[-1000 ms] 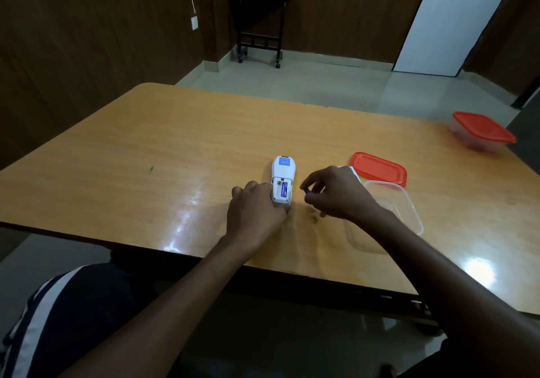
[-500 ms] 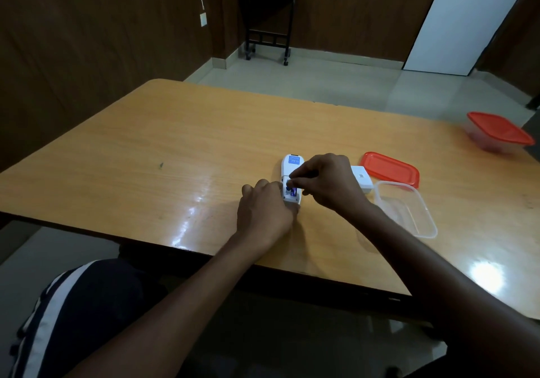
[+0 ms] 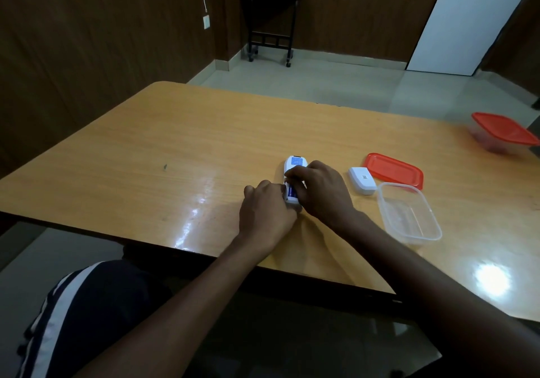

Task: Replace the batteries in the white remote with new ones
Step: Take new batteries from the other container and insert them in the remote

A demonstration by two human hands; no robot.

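Small white plastic remote with rounded ends (image 3: 293, 164), lying back-up on the glossy orange-brown wooden table (image 3: 146, 155), a little in from the near edge and about midway along it; blue label at the far end, battery bay open at the near end with a blue-wrapped cylindrical battery (image 3: 292, 193) showing inside. Left hand (image 3: 267, 212) curled against the remote's near-left side, fingers bent and pressing it to the tabletop. Right hand (image 3: 320, 190) arched over the bay, fingertips bunched together on the battery area; cannot tell whether pinching anything. Just right of the hands, flat white plastic battery cover (image 3: 361, 180), lying apart from the remote. Beyond that, flat red rectangular plastic lid (image 3: 393, 170), its near corner touching or overlapped by the clear, thin-walled rectangular plastic tub (image 3: 409, 211); contents of the tub not discernible. Second clear tub with red lid fitted (image 3: 504, 133) at the table's far right edge, contents blurred. Broad bare tabletop toward the left edge and far-left rounded corner.
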